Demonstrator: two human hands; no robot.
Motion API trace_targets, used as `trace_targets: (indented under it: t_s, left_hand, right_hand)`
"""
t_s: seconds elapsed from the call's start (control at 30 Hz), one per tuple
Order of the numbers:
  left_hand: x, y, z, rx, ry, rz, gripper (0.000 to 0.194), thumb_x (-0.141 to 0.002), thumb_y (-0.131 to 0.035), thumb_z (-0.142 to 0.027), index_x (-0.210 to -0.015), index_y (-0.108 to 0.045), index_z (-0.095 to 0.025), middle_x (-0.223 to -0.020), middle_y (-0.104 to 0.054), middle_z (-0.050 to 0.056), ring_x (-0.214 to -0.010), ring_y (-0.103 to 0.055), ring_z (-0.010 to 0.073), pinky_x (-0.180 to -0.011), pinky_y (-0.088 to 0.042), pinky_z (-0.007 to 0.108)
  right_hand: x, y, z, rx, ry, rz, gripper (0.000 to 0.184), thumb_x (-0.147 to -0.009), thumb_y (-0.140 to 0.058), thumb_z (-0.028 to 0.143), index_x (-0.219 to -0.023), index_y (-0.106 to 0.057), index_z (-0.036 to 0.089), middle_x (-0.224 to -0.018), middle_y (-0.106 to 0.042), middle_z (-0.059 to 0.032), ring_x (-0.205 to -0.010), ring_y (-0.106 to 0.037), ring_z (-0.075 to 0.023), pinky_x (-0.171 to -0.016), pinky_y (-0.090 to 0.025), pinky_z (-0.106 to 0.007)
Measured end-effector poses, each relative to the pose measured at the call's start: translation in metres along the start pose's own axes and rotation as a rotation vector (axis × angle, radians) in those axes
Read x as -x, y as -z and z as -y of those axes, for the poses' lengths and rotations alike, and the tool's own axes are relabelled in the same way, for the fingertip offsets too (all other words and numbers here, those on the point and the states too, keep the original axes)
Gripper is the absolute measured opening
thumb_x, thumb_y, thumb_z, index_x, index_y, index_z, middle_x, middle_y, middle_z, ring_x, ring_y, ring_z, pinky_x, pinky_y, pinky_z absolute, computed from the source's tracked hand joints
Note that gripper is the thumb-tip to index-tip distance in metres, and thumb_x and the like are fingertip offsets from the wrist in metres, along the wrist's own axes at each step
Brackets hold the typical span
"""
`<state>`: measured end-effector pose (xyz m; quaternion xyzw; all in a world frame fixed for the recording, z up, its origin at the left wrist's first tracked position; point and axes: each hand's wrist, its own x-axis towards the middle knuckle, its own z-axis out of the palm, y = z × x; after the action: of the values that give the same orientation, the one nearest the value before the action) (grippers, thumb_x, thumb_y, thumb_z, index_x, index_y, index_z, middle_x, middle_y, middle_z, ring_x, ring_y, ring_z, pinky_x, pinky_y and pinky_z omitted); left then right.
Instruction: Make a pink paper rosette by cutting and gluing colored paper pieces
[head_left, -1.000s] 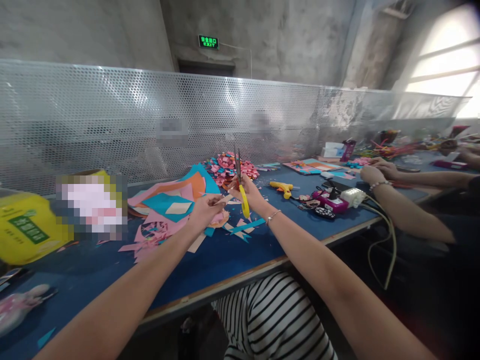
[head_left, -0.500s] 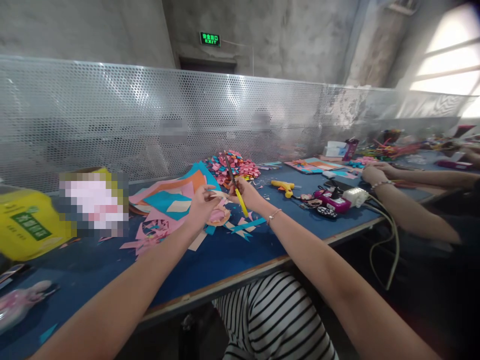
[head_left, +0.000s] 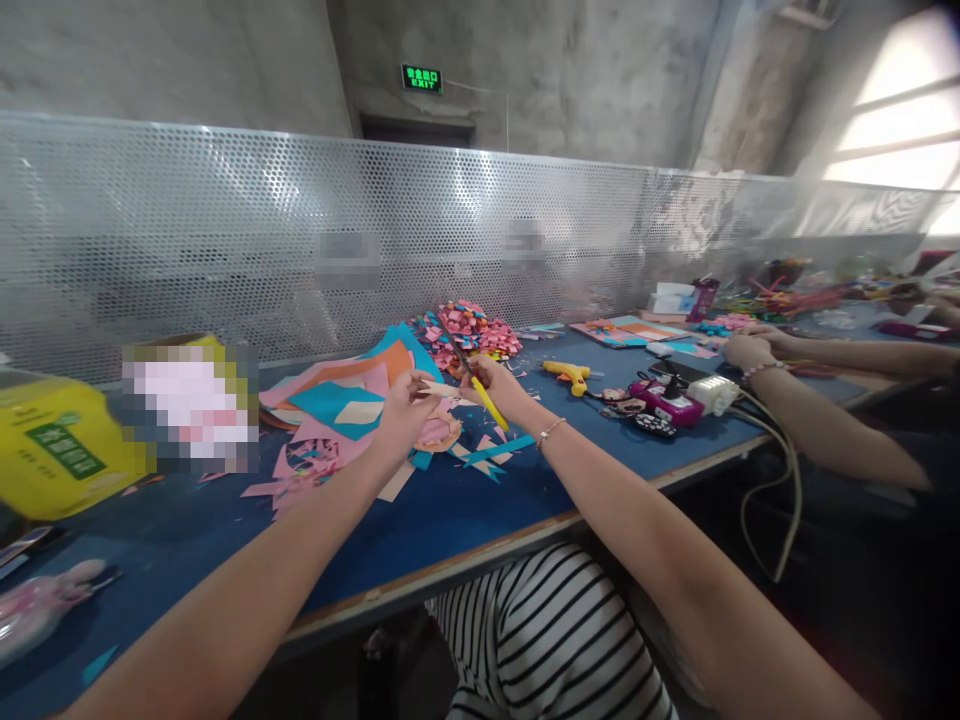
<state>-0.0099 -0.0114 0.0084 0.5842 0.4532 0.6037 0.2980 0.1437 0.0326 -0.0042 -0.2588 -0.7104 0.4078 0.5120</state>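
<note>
My left hand (head_left: 405, 410) pinches one end of a cream paper strip (head_left: 439, 390), fingers closed. In my right hand (head_left: 499, 385) are scissors with a yellow handle (head_left: 489, 402), seen nearly edge-on, their dark blades (head_left: 454, 345) pointing up and away. The strip's right end reaches the right fingers, which partly hide it. Below the hands lies a round pink and cream paper piece (head_left: 439, 432). Blue and cream offcuts (head_left: 487, 455) are scattered to its right. Stacked coloured sheets (head_left: 322, 400) lie left of my left hand, with pink scraps (head_left: 311, 465) in front.
Behind the hands rises a heap of small coloured paper pieces (head_left: 472, 335), against a perforated metal screen (head_left: 285, 240). A yellow glue gun (head_left: 568, 376) and a purple-and-white power strip (head_left: 675, 400) lie rightward. A yellow bag (head_left: 67, 450) stands left. A co-worker's hands (head_left: 750, 350) are at the right.
The scissors have tilted, their blade tips moving left and the handle end right. The paper strip has turned flatter between my hands. My arms have barely moved.
</note>
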Motion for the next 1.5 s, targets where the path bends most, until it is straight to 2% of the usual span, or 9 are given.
trace_targets:
  t_s: [0.13,0.27,0.37,0.47,0.83,1.13,1.37,1.5]
  left_hand:
    - [0.000,0.000,0.005,0.145,0.039,0.004,0.027,-0.054,-0.065,-0.021,-0.077,-0.051,-0.018,-0.061,-0.052,-0.005,-0.059,-0.052,0.0107,-0.056,-0.042,0.024]
    - [0.002,-0.002,0.006,0.254,0.110,0.022,0.032,-0.054,-0.072,-0.029,-0.078,-0.053,-0.017,-0.063,-0.055,-0.004,-0.060,-0.053,0.0093,-0.059,-0.044,0.023]
    - [0.004,-0.003,0.004,0.238,0.115,0.067,0.031,-0.055,-0.073,-0.034,-0.073,-0.056,-0.016,-0.064,-0.057,-0.003,-0.061,-0.053,0.0089,-0.061,-0.045,0.023]
    - [0.006,-0.004,0.002,0.188,0.095,0.098,0.028,-0.058,-0.071,-0.038,-0.070,-0.059,-0.016,-0.065,-0.058,-0.002,-0.061,-0.053,0.0087,-0.062,-0.045,0.023]
    - [0.005,-0.004,0.006,0.123,0.057,0.124,0.029,-0.060,-0.070,-0.040,-0.068,-0.055,-0.017,-0.060,-0.057,-0.002,-0.059,-0.055,0.0106,-0.061,-0.046,0.024]
    - [0.005,-0.002,0.006,-0.129,-0.007,0.031,0.018,-0.063,-0.063,-0.032,-0.059,-0.051,-0.018,-0.053,-0.053,-0.003,-0.052,-0.051,0.0107,-0.051,-0.041,0.023]
    - [0.009,-0.004,0.008,-0.248,-0.123,0.076,0.020,-0.062,-0.060,-0.026,-0.054,-0.043,-0.019,-0.049,-0.048,-0.006,-0.049,-0.047,0.0096,-0.049,-0.035,0.022]
    - [0.008,-0.005,0.009,-0.273,-0.147,0.119,0.016,-0.064,-0.059,-0.026,-0.056,-0.047,-0.019,-0.056,-0.053,-0.004,-0.054,-0.051,0.0106,-0.054,-0.038,0.024]
  right_hand:
    - [0.003,-0.004,0.004,-0.063,-0.031,-0.008,0.026,-0.058,-0.061,0.019,-0.079,-0.046,0.018,-0.065,-0.049,0.0059,-0.056,-0.047,-0.0069,-0.060,-0.042,-0.025]
    - [0.006,-0.009,0.005,-0.235,-0.094,0.006,0.031,-0.057,-0.065,0.023,-0.079,-0.043,0.020,-0.063,-0.048,0.0076,-0.053,-0.049,-0.0068,-0.058,-0.045,-0.025]
    - [0.007,-0.011,0.006,-0.357,-0.130,-0.005,0.036,-0.056,-0.069,0.026,-0.079,-0.042,0.021,-0.065,-0.046,0.0080,-0.056,-0.052,-0.0073,-0.060,-0.048,-0.027]
    - [0.007,-0.013,0.005,-0.388,-0.138,0.007,0.039,-0.054,-0.072,0.027,-0.078,-0.042,0.021,-0.064,-0.045,0.0082,-0.055,-0.052,-0.0074,-0.060,-0.049,-0.026]
    - [0.004,-0.015,-0.008,-0.304,-0.099,0.069,0.040,-0.055,-0.072,0.031,-0.080,-0.043,0.020,-0.069,-0.046,0.0069,-0.060,-0.050,-0.0065,-0.059,-0.047,-0.024]
    - [0.008,-0.012,0.007,-0.213,-0.015,0.012,0.041,-0.058,-0.073,0.034,-0.082,-0.043,0.021,-0.067,-0.046,0.0065,-0.058,-0.046,-0.0069,-0.056,-0.042,-0.023]
    - [0.011,-0.016,0.013,-0.244,-0.012,0.078,0.039,-0.060,-0.071,0.036,-0.080,-0.042,0.021,-0.068,-0.048,0.0054,-0.058,-0.047,-0.0076,-0.057,-0.043,-0.024]
    - [0.010,-0.016,0.010,-0.216,-0.045,0.047,0.038,-0.060,-0.069,0.035,-0.080,-0.041,0.021,-0.067,-0.046,0.0064,-0.055,-0.046,-0.0069,-0.052,-0.041,-0.023]
